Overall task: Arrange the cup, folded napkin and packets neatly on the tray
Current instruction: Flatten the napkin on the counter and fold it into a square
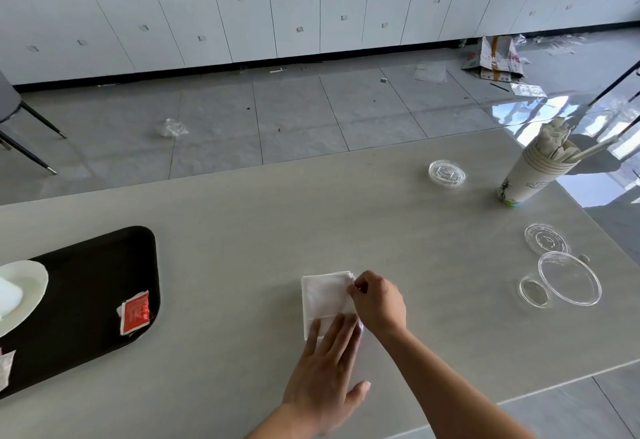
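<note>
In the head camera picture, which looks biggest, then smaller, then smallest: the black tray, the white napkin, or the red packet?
1. Black tray, biggest, even though partly cut off at the picture's edge.
2. White napkin, partly under both hands.
3. Red packet, smallest.

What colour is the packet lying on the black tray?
Red with a white border: the packet on the tray, seen in the head view.

I am seeing only one view, from the head camera. It is looking forward and down from close above the grey table (242, 230), and it is taking in the floor and the white cabinets (294, 12) far behind.
</note>
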